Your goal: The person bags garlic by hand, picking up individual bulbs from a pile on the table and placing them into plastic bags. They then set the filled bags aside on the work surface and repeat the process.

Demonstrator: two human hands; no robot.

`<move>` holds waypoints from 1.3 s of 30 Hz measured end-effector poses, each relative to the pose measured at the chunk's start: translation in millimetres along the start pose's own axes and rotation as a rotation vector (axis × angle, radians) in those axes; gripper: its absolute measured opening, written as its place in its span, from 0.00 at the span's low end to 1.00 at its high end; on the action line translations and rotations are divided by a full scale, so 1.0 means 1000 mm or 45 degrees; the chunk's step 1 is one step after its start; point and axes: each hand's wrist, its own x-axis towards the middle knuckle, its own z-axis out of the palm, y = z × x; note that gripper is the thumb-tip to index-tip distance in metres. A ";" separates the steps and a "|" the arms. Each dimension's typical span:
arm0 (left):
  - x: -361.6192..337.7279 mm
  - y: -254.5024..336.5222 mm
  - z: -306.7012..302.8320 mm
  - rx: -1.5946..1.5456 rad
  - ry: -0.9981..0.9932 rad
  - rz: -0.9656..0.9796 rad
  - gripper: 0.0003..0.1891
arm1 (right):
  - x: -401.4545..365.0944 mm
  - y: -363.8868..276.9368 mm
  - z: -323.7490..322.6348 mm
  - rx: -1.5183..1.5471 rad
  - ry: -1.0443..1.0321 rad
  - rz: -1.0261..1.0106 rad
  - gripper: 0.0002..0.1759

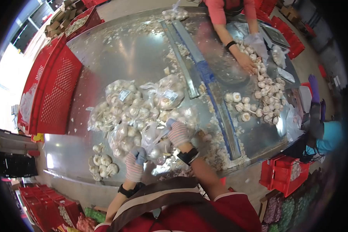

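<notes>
My left hand (135, 164), in a striped glove with grey fingertips, is closed at the near left edge of a clear plastic bag (152, 135) with garlic in it. On the bag's right side, my right hand (178, 133), gloved alike, has its fingers closed on the plastic. Several filled garlic bags (121, 94) lie piled just beyond my hands, two with white labels. A small heap of loose garlic bulbs (102, 164) rests on the metal table (123, 50) to the left of my left hand.
A red crate (54, 85) stands on the table's left side. A metal divider (208, 77) with blue edges crosses the table. Beyond it, a co-worker's hand (246, 63) touches loose garlic (266, 96). Another person in purple gloves (314, 89) is at the right.
</notes>
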 end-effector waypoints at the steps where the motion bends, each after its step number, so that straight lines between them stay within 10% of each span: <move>1: -0.001 -0.005 -0.006 -0.073 0.073 -0.141 0.04 | -0.001 0.006 0.002 0.011 -0.018 -0.014 0.13; 5: -0.012 -0.010 -0.066 1.107 0.457 0.648 0.10 | 0.023 0.038 -0.006 0.771 0.003 0.249 0.10; 6: -0.011 0.005 -0.073 1.120 0.465 0.641 0.10 | 0.029 0.048 -0.004 1.004 0.019 0.266 0.09; 8: -0.003 0.038 -0.078 -0.776 0.452 -0.172 0.16 | 0.044 0.031 -0.037 0.132 0.014 0.198 0.09; 13: 0.023 0.054 -0.060 -0.180 0.377 0.003 0.14 | 0.028 -0.001 -0.070 0.545 -0.160 0.331 0.11; 17: 0.025 0.017 -0.030 0.398 -0.673 0.577 0.16 | 0.010 -0.002 -0.084 0.891 -0.198 0.367 0.15; 22: 0.040 0.001 -0.016 1.141 -0.414 0.447 0.21 | -0.007 -0.001 -0.097 -0.204 0.187 0.001 0.28; 26: 0.052 -0.031 0.011 1.134 -0.489 0.914 0.23 | 0.005 0.000 -0.093 -0.460 -0.086 0.279 0.36; 29: 0.063 -0.001 0.021 0.903 -0.894 0.522 0.21 | 0.020 0.014 -0.095 -0.386 -0.205 0.272 0.37; 33: 0.064 -0.018 0.045 1.332 -0.936 0.941 0.15 | 0.028 0.033 -0.086 -0.244 -0.113 0.284 0.37; 37: 0.065 -0.023 0.035 0.785 -0.705 1.063 0.06 | 0.026 0.047 -0.084 -0.164 -0.063 0.211 0.30; 39: 0.064 0.008 0.018 0.493 -0.532 0.623 0.04 | 0.028 0.042 -0.087 -0.079 -0.022 0.229 0.27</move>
